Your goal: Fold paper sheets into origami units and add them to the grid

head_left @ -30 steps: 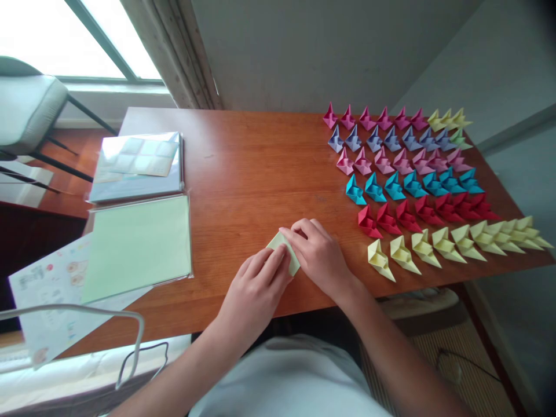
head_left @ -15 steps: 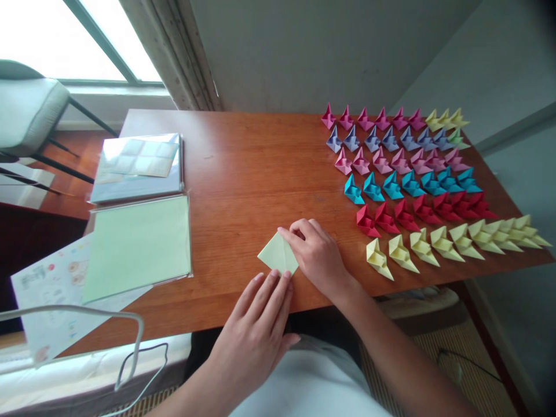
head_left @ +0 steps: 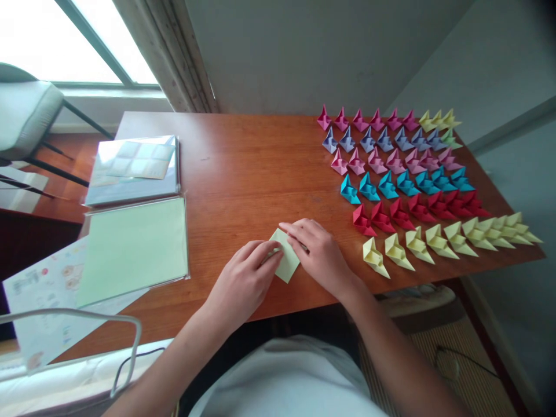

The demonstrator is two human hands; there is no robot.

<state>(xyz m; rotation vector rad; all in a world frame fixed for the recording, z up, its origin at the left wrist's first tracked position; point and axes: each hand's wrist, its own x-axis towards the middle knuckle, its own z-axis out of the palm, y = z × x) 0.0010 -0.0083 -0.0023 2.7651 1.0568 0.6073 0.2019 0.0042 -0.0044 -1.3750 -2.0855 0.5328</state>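
A small pale green folded paper (head_left: 287, 269) lies on the wooden table, close to the front edge. My left hand (head_left: 248, 271) has its thumb and fingertips closed on the paper's left corner, which it hides in part. On the opposite side, my right hand (head_left: 320, 250) keeps its fingers bent and close together, holding the upper right part of the paper against the table. Its index finger reaches past the top corner. Part of the paper is covered by both hands.
Rows of folded paper boats stand at the right: yellow (head_left: 419, 244), red (head_left: 382, 216), blue (head_left: 387, 185), pink, purple and magenta. At the left lie a green paper pack (head_left: 134, 249), another wrapped pack (head_left: 130, 188), a printed sheet (head_left: 47, 324) and a white cable (head_left: 87, 313).
My left hand has moved from pressing flat on the paper's lower edge to pinching its left corner. My right hand still holds the right side, its index finger now stretched further.
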